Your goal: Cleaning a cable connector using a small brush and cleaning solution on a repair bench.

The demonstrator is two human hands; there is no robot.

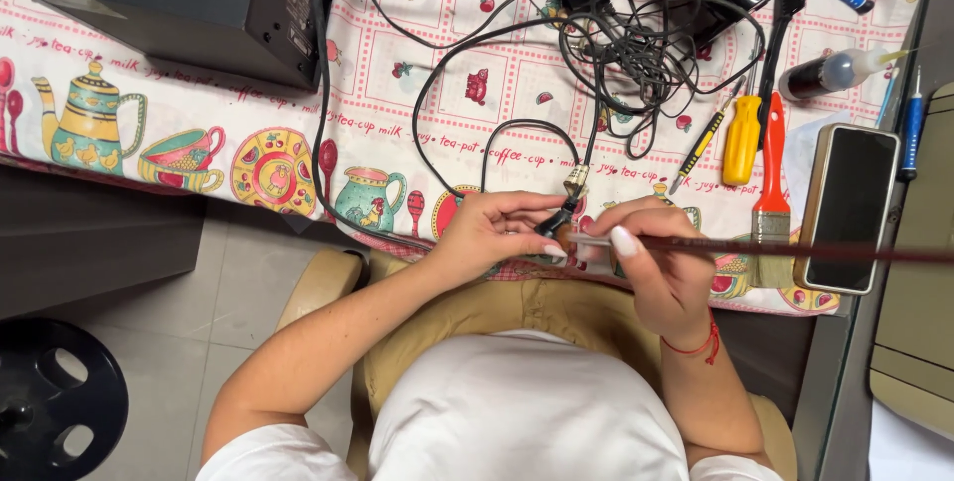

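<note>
Patterned tablecloth (298,83) covers the table across the upper frame, a black box (199,4) at upper left. At centre, the left hand (492,233) pinches a black cable end (558,218), while the right hand (656,262) is closed around a thin dark rod (795,249) touching it; steadying both wrists on the edge would likely help. Rightward lie one yellow screwdriver (742,138), one red-handled brush (772,183) and one phone (848,205).

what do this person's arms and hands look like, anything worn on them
Both arms are bare from the short white sleeves down. The right hand has long, pale polished nails, and a thin red string bracelet sits on its wrist. The left hand has the same pale nails; no ring or watch shows.
</note>
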